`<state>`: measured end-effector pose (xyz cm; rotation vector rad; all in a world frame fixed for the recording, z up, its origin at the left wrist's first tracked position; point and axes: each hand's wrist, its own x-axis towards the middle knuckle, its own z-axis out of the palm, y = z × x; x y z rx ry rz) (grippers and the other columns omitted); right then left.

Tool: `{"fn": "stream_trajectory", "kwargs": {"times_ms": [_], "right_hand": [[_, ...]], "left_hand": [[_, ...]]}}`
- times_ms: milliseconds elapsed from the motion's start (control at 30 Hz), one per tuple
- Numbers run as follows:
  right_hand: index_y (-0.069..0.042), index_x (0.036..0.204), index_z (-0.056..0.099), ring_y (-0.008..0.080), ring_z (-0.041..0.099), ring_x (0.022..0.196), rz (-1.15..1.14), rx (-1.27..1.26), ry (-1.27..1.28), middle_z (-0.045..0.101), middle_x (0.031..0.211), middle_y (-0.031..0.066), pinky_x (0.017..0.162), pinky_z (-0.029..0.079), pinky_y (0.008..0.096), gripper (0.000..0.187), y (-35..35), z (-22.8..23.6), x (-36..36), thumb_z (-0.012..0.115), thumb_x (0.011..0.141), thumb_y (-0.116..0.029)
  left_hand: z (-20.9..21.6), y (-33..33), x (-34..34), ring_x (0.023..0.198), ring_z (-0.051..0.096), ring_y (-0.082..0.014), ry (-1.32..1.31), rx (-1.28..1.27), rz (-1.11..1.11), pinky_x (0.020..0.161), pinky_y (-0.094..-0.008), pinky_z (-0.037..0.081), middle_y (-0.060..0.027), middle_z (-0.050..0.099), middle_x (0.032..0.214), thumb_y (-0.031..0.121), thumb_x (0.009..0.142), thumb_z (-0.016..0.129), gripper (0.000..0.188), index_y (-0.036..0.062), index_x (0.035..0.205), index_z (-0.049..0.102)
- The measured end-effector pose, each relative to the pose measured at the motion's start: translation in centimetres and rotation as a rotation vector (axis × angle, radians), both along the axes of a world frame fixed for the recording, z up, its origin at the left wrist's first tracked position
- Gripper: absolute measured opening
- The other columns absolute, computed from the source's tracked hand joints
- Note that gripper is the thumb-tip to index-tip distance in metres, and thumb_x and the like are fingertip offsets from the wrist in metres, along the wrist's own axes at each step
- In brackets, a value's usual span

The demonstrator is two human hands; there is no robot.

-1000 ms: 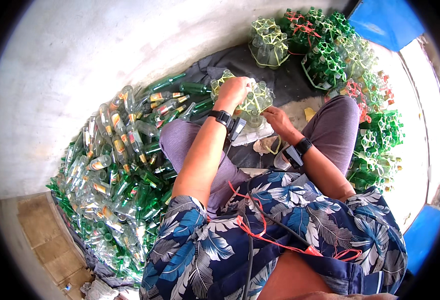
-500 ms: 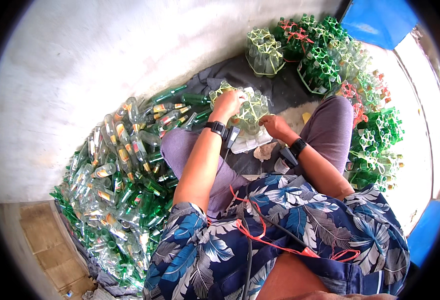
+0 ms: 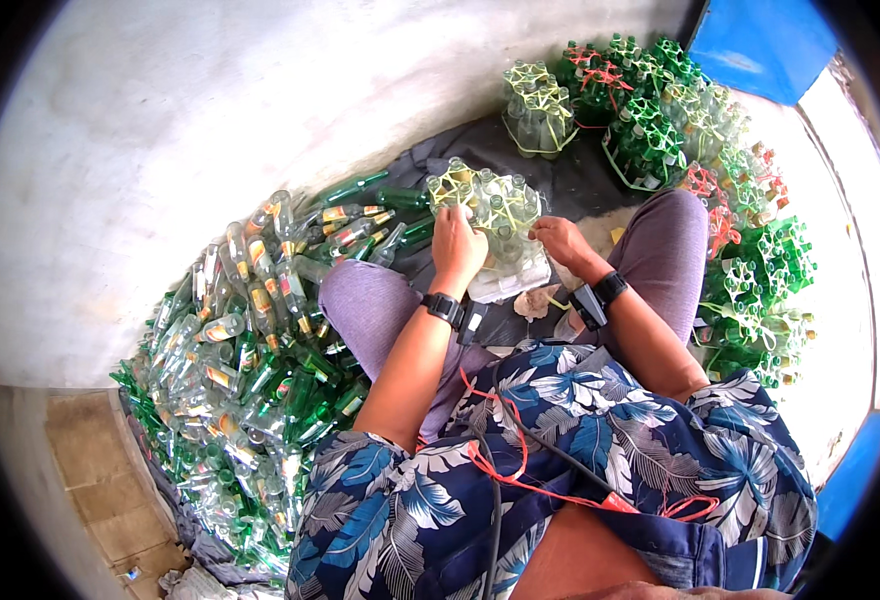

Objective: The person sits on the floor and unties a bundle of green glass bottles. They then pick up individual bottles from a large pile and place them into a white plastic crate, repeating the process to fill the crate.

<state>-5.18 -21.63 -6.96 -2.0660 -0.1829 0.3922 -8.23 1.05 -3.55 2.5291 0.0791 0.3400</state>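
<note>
A heap of smooth green and clear glass bottles (image 3: 260,340) sprawls left of the bottle bundle (image 3: 509,240), a packed cluster of clear, round-mouthed glass. My left hand (image 3: 458,243) curls at the bundle's near-left edge; my right hand (image 3: 564,243) bunches its fingertips at its right; whether either pinches the yellow-green strapping (image 3: 506,206) I cannot tell. The bundle stands between and just beyond them.
</note>
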Motion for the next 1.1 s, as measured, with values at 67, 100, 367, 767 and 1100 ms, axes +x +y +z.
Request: {"fn": "stream_trajectory", "kwargs": {"times_ms": [67,100,367,767,1100], "right_hand": [[-0.001,0.100,0.074,0.0253,0.068,0.087,0.018,-0.003,-0.029,0.073,0.094,0.0153,0.081,0.052,0.0352,0.027,0.2,-0.2,0.2,0.057,0.090,-0.019],[-0.001,0.100,0.074,0.0261,0.068,0.087,0.033,-0.004,-0.052,0.073,0.094,0.0159,0.081,0.052,0.0357,0.027,0.2,-0.4,0.3,0.057,0.090,-0.019],[-0.003,0.100,0.074,0.0415,0.069,0.096,0.067,-0.061,-0.140,0.072,0.100,0.0236,0.084,0.053,0.0455,0.026,0.8,-0.4,0.3,0.058,0.091,-0.022],[0.000,0.100,0.071,0.0295,0.068,0.089,0.284,0.021,-0.285,0.071,0.095,0.0184,0.081,0.052,0.0390,0.026,1.3,-2.2,0.3,0.056,0.093,-0.020],[-0.002,0.092,0.070,0.0349,0.069,0.090,0.370,-0.139,-0.470,0.069,0.092,0.0164,0.078,0.055,0.0421,0.017,2.8,-3.1,-1.5,0.059,0.091,-0.015]], "left_hand": [[-0.7,-0.4,-1.5,0.105,0.061,-0.0412,0.135,-0.068,0.133,0.088,-0.0487,0.052,-0.0196,0.057,0.114,0.010,0.077,0.070,0.039,0.0040,0.112,0.055],[-1.5,-0.3,-1.8,0.111,0.061,-0.0418,0.278,-0.067,0.161,0.092,-0.0485,0.053,-0.0218,0.055,0.123,0.023,0.076,0.078,0.057,0.0036,0.123,0.050],[-5.0,-2.9,-2.1,0.133,0.049,-0.0404,0.368,-0.174,0.231,0.106,-0.0483,0.046,-0.0245,0.046,0.145,0.061,0.072,0.084,0.119,-0.0014,0.154,0.025],[-7.3,-1.7,0.9,0.120,0.057,-0.0452,0.105,-0.179,0.201,0.098,-0.0522,0.050,-0.0276,0.056,0.130,0.039,0.068,0.085,0.090,-0.0066,0.132,0.041],[-7.1,-1.4,-0.7,0.121,0.057,-0.0486,0.158,-0.226,0.246,0.098,-0.0546,0.052,-0.0263,0.043,0.145,0.034,0.075,0.083,0.101,0.0053,0.152,0.023]]}}
